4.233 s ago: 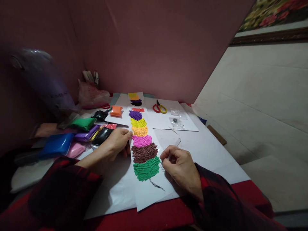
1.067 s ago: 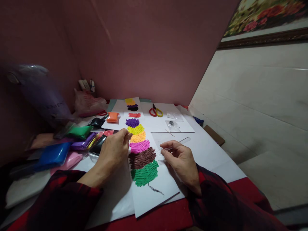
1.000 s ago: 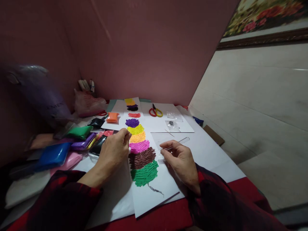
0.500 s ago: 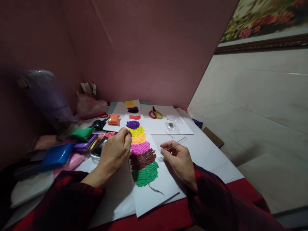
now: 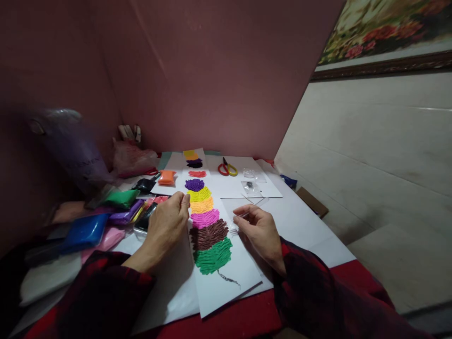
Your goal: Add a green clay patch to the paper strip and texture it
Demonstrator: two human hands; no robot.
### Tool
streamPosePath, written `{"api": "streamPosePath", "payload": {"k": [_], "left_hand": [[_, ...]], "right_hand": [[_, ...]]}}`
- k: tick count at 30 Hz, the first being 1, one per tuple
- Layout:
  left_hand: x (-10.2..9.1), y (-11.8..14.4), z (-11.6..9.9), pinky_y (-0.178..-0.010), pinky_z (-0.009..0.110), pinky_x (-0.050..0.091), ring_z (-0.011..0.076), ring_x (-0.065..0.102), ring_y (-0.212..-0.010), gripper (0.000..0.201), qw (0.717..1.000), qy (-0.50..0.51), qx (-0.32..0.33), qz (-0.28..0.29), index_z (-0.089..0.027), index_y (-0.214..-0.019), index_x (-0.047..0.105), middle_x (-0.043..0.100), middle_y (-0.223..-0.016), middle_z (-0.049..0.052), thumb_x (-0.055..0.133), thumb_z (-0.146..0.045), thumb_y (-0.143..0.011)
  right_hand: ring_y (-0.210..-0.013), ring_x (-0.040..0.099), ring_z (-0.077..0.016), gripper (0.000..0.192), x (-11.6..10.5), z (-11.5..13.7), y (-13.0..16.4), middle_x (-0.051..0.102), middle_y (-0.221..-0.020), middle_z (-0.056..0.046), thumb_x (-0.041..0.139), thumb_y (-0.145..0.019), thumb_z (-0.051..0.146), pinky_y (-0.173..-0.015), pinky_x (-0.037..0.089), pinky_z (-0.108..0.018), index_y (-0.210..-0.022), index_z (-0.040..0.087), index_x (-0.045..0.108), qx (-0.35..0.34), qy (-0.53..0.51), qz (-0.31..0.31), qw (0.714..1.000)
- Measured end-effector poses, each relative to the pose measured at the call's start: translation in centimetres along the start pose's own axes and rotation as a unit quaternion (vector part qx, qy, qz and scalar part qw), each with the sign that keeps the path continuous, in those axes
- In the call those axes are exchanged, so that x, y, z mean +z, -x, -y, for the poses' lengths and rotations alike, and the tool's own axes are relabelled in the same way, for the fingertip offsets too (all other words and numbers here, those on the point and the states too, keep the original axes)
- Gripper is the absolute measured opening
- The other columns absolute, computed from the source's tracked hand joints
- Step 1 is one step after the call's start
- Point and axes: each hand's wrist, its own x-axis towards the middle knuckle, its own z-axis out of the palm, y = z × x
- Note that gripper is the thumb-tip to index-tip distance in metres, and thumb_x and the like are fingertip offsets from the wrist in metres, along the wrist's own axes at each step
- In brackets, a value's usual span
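Note:
My left hand (image 5: pixel 169 217) is closed in a pinch beside the left edge of the clay picture; whatever its fingertips hold, if anything, is hidden. My right hand (image 5: pixel 259 230) is closed around a thin clear tool (image 5: pixel 262 202), whose long end sticks out behind the fingers. Fine prongs (image 5: pixel 233 231) show below the fingertips. Between the hands lies a white sheet (image 5: pixel 224 299) with bands of clay strands: green (image 5: pixel 213 255), brown (image 5: pixel 210 235), pink (image 5: pixel 205 218), orange (image 5: pixel 202 205), yellow (image 5: pixel 199 194) and purple (image 5: pixel 195 184). A dark twisted strand (image 5: pixel 229 278) trails from the green band.
Bagged clay, including blue (image 5: pixel 84 231), green (image 5: pixel 122 198) and purple (image 5: pixel 126 213) packs, is heaped on the left. An orange pack (image 5: pixel 166 178) lies farther back. Red-and-yellow-handled scissors (image 5: pixel 227 168) and small clear bags (image 5: pixel 251 188) rest on the rear white board (image 5: pixel 271 190).
My left hand has shifted slightly left and down. The clear tool has tilted a little in my right hand, which stays near the picture's right edge. The clay bands look unchanged.

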Motion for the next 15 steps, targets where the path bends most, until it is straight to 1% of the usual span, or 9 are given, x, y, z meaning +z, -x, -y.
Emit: {"api": "streamPosePath", "payload": {"k": [5, 8, 11, 15], "left_hand": [[0.4, -0.2, 0.2, -0.066, 0.031, 0.038, 0.024, 0.063, -0.079, 0.019, 1.0, -0.011, -0.012, -0.001, -0.021, -0.083, 0.056, 0.069, -0.082, 0.008, 0.038, -0.026, -0.09], [0.5, -0.3, 0.2, -0.069, 0.033, 0.04, 0.0265, 0.064, -0.088, 0.019, 1.0, -0.016, -0.012, -0.001, -0.02, -0.093, 0.059, 0.071, -0.092, 0.011, 0.041, -0.021, -0.087], [0.6, -0.4, 0.2, -0.072, 0.033, 0.041, 0.0269, 0.064, -0.092, 0.021, 1.0, -0.016, -0.012, 0.004, -0.018, -0.096, 0.061, 0.071, -0.096, 0.012, 0.042, -0.019, -0.087], [0.7, -0.4, 0.5, -0.075, 0.033, 0.043, 0.0271, 0.064, -0.096, 0.023, 1.0, -0.019, -0.013, 0.011, -0.016, -0.098, 0.062, 0.072, -0.098, 0.013, 0.042, -0.016, -0.087]], "right_hand": [[-0.041, 0.049, -0.0093, 0.016, 0.2, 1.9, -2.4, 0.054, -0.052, 0.005, 0.067, -0.066, 0.025, -0.04, 0.042, -0.022, -0.077, 0.015, 0.063, 0.008, -0.024, 0.005, 1.0], [-0.041, 0.05, -0.0092, 0.013, 1.1, 2.6, -4.0, 0.054, -0.052, 0.006, 0.064, -0.063, 0.019, -0.036, 0.042, -0.02, -0.076, 0.016, 0.06, 0.015, -0.037, 0.013, 0.999], [-0.037, 0.05, -0.0095, 0.012, 2.3, 1.8, -4.8, 0.052, -0.048, 0.007, 0.061, -0.063, 0.017, -0.034, 0.041, -0.02, -0.074, 0.016, 0.057, 0.029, -0.042, 0.025, 0.998], [-0.036, 0.051, -0.011, 0.011, 3.2, 0.0, -4.7, 0.052, -0.047, 0.007, 0.06, -0.066, 0.021, -0.033, 0.041, -0.021, -0.076, 0.018, 0.055, 0.03, -0.046, 0.038, 0.998]]}}
